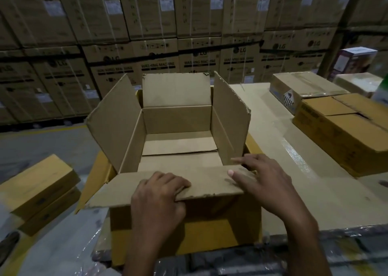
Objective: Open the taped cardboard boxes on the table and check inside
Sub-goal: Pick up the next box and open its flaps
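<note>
Corrugated brown cardboard box (pixel 176 119) stands open, left hand (pixel 159 199) gripping its frayed near flap (pixel 210 182), right hand (pixel 266 185) laid flat there.

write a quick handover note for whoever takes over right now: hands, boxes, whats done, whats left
Left hand: grips the near flap of the open box.
Right hand: fingers straight, resting on the same flap at its right corner.
Done: this box stands open in front, all four flaps up or out; inside only its bare cardboard floor shows.
Left: the closed yellow box and the taped box behind it, both on the table to the right, look unopened.
</note>
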Demonstrator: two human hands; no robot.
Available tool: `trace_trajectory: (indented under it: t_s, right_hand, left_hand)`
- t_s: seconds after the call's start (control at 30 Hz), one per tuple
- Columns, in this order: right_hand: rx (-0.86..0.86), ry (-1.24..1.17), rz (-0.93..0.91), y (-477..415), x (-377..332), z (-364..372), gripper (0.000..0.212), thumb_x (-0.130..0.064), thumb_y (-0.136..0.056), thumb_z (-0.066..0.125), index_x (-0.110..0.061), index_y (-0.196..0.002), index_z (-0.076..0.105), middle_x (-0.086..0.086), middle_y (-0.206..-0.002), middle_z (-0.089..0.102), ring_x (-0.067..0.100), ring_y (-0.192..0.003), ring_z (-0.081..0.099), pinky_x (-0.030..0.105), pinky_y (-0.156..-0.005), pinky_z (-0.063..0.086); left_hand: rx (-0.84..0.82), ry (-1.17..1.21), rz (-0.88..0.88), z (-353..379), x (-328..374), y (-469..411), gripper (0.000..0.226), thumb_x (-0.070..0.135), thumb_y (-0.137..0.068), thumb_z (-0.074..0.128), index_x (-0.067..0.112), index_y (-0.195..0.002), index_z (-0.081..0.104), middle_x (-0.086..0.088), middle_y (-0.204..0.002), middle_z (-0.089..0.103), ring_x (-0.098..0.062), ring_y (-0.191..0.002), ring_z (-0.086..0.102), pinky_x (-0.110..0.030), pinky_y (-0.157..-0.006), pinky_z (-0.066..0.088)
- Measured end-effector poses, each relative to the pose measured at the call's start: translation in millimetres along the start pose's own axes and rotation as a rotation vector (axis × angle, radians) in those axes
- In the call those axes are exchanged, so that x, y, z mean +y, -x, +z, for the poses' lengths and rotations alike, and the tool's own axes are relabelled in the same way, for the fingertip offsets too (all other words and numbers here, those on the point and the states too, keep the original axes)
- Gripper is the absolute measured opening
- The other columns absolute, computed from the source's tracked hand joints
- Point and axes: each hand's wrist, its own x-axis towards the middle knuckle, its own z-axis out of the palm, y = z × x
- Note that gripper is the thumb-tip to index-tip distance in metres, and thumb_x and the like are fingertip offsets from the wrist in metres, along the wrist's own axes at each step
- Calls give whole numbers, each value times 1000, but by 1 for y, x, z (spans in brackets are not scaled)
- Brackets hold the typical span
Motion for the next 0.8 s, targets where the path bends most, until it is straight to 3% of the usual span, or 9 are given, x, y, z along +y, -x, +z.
trace_trajectory:
  t_s: [0.07, 0.17, 0.23, 0.3, 0.37, 0.43, 0.53, 0.67, 0.8]
  right_hand:
    - [58, -76, -53, -4, -5, 2, 59, -81, -84, 44, -51, -132, 60, -19, -145, 51, 10, -136, 44, 54, -111, 36]
    - [101, -150, -87, -20, -4, 17, 66, -89, -84, 36, -48, -128, 65, -19, -140, 59, 10, -132, 51, 57, -112, 37]
    - [116, -185, -90, -31, 3, 31, 68, -91, -84, 33, -49, -126, 65, -17, -139, 61, 12, -132, 52, 59, -109, 41]
    - [160, -224, -68, -38, 14, 40, 71, -91, -82, 30, -49, -127, 65, -14, -142, 60, 14, -133, 51, 60, -109, 41]
    - [198, -316, -59, -38, 20, 36, 73, -91, -82, 31, -46, -130, 65, -12, -145, 58, 14, -135, 50, 59, -112, 41]
    - [170, -390, -64, -37, 24, 27, 79, -90, -81, 31, -44, -137, 62, -10, -151, 53, 14, -140, 46, 51, -116, 38]
    - [121, -487, -47, -42, 32, 23, 77, -91, -81, 26, -52, -142, 55, -11, -163, 37, 15, -149, 33, 47, -117, 31]
    - [117, -721, 71, -46, 33, 33, 72, -93, -81, 21, -63, -141, 47, -12, -168, 26, 28, -151, 32, 62, -119, 27]
    - [124, -806, 110, -42, 30, 35, 76, -84, -84, 20, -53, -149, 44, -5, -168, 27, 32, -149, 34, 62, -116, 26]
  left_hand:
    - [33, -54, 5, 4, -4, -11, 50, 17, -53, 93, 37, -95, 76, 15, -82, 71, -8, -72, 61, -26, -63, 38]
    - [-68, -132, -106, 5, -3, -31, 36, 33, -83, 77, 45, -116, 70, 19, -105, 70, 0, -85, 49, -24, -71, 35]
    - [-90, -122, -81, 6, -3, -37, 35, 56, -85, 71, 47, -119, 68, 23, -109, 69, 3, -87, 46, -22, -70, 34]
    - [-178, 83, -142, -1, -3, -38, 60, 86, -71, 59, 47, -117, 67, 26, -106, 67, 6, -90, 52, -23, -77, 41]
    - [-246, 192, -233, -13, -9, -39, 85, 100, -61, 42, 49, -126, 60, 25, -117, 65, 0, -101, 58, -35, -94, 49]
    - [-243, 157, -315, -19, -29, -46, 92, 102, -67, 28, 47, -137, 52, 15, -138, 59, -13, -122, 57, -48, -105, 46]
    - [-152, 164, -434, -23, -69, -58, 88, 92, -82, 22, 39, -148, 44, -1, -164, 30, -26, -148, 33, -57, -117, 30]
    - [-64, 108, -557, -13, -107, -55, 86, 83, -87, 26, 28, -151, 44, -4, -171, 6, -27, -157, 8, -67, -118, 18]
    - [-78, 105, -567, -3, -108, -54, 83, 81, -88, 34, 26, -150, 45, -5, -171, 7, -23, -157, -1, -67, -117, 16]
